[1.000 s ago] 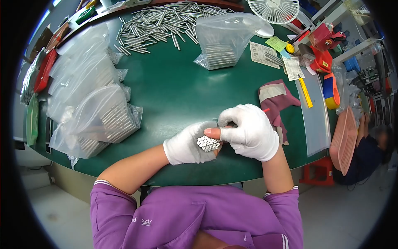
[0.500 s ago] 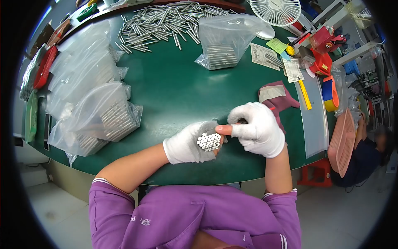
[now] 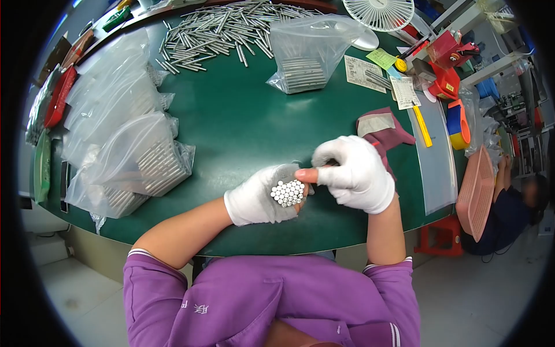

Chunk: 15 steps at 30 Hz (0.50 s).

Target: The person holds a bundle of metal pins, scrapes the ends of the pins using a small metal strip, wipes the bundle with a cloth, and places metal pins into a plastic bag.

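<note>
My left hand (image 3: 254, 196), in a white glove with a greyish palm, is closed round a bundle of metal rods (image 3: 288, 194). Their round, bright ends face up toward me, packed close together. My right hand (image 3: 355, 176), also in a white glove, is just to the right of the bundle. Its fingers are curled in, and one bare digit, which looks like the thumb, stretches left to the bundle's upper edge. Whether it touches the rod ends I cannot tell. No object shows in the right hand.
Loose metal rods (image 3: 231, 29) lie heaped at the back. A clear bag of rods (image 3: 303, 72) stands before them; several more bags (image 3: 147, 156) are at left. On the right are a maroon cloth (image 3: 384, 130), a yellow cutter (image 3: 422, 124), paper slips (image 3: 365, 74) and a pink basket (image 3: 477, 194).
Both hands keep nearly the same pose round the bundle. The right thumb has shifted slightly down and left relative to the rod ends. The whole view has moved a little.
</note>
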Tool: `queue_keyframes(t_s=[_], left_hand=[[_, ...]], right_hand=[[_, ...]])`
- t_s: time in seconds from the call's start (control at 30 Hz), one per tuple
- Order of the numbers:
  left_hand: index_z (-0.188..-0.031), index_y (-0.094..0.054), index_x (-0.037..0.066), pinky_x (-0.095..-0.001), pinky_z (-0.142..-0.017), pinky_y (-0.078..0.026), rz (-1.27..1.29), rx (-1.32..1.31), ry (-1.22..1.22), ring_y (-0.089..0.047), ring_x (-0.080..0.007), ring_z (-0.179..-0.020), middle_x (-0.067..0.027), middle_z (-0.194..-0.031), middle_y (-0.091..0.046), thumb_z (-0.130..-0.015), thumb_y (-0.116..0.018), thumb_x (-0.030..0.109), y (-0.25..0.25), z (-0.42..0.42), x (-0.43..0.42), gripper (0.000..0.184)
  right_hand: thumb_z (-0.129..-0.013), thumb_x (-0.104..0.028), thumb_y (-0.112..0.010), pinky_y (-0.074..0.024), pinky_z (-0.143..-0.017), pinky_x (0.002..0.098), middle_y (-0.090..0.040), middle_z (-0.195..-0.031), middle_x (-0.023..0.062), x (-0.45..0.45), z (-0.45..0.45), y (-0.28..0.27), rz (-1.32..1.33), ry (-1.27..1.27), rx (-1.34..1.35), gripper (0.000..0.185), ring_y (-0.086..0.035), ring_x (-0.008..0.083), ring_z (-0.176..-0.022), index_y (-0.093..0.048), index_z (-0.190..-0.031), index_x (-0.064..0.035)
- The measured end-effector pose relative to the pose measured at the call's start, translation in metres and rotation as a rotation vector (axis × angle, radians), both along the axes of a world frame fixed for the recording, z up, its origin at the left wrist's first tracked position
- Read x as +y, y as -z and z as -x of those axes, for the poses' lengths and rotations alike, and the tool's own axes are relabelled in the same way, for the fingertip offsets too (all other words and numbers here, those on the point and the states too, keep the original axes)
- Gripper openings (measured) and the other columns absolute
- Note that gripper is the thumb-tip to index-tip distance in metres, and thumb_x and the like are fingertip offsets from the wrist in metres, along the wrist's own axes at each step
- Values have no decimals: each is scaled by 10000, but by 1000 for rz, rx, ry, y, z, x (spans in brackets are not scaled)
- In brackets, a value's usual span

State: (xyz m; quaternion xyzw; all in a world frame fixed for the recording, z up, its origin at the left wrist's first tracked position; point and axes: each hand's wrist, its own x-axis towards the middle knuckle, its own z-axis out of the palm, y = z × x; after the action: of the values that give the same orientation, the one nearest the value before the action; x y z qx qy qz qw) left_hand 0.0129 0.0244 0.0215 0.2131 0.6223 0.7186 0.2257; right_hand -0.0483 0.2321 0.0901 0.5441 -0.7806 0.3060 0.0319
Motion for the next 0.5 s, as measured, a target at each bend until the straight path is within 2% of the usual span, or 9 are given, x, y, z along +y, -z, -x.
queue_keyframes(t_s=[0.03,0.07,0.13,0.2,0.23,0.27,0.33,0.4,0.5], left_hand=[[-1021,-552,55,-240,-745,-506,-85,-39,27,-577,-89,-837,-10,-937,-595,-740,-668,-69,4,0,0,329],[-1021,-552,55,-240,-745,-506,-90,-34,23,-577,-89,-837,-10,-937,-595,-740,-668,-69,2,0,0,329],[-989,-560,43,-277,-802,-506,-53,-54,-14,-603,-134,-925,-31,-931,-592,-743,-662,-43,-4,-2,0,281],[-1000,-557,50,-257,-770,-503,-58,-39,-3,-585,-107,-878,-21,-928,-590,-745,-662,-49,-3,-1,1,293],[-1011,-554,57,-237,-738,-499,-61,-25,6,-566,-80,-832,-11,-925,-588,-748,-661,-55,-2,-1,1,305],[-1011,-554,57,-237,-738,-499,-60,-28,3,-566,-80,-832,-11,-925,-588,-748,-661,-55,-2,0,0,305],[-999,-559,61,-248,-733,-497,151,24,12,-567,-84,-838,-8,-919,-588,-748,-665,-37,-6,1,-2,289],[-1001,-560,61,-250,-735,-495,95,26,-27,-566,-84,-842,-7,-917,-588,-749,-666,-29,-13,-1,1,287],[-1012,-559,61,-252,-744,-493,47,7,-19,-565,-86,-848,-8,-918,-590,-749,-667,-21,-7,-1,0,295]], right_hand=[[-561,-36,-596,-412,-500,342,-572,-730,35,8,5,8,136,41,82,536,-534,237,-558,-702,-1059,-203],[-552,-40,-591,-415,-502,330,-569,-722,43,21,8,3,39,70,92,516,-539,232,-560,-711,-1032,-183],[-553,-27,-590,-413,-501,321,-567,-722,44,22,7,3,128,46,51,504,-542,220,-559,-715,-1020,-170],[-559,-19,-594,-407,-496,312,-565,-726,41,15,2,2,130,-2,-26,489,-542,210,-558,-719,-1009,-166],[-586,-37,-626,-445,-535,345,-582,-738,31,9,-4,-1,98,52,-3,446,-571,236,-619,-730,-975,-227],[-586,-37,-626,-445,-535,345,-582,-738,31,5,-5,1,99,50,-6,446,-571,236,-619,-730,-975,-227],[-618,-54,-660,-437,-542,344,-579,-756,23,-4,-8,4,50,17,16,439,-561,230,-627,-715,-1011,-240],[-632,-51,-684,-431,-557,345,-577,-808,9,-18,-18,5,29,7,121,505,-549,221,-658,-671,-1089,-265],[-627,-53,-679,-428,-547,349,-576,-773,14,-8,-9,4,18,-9,53,480,-553,230,-633,-686,-1064,-252]])
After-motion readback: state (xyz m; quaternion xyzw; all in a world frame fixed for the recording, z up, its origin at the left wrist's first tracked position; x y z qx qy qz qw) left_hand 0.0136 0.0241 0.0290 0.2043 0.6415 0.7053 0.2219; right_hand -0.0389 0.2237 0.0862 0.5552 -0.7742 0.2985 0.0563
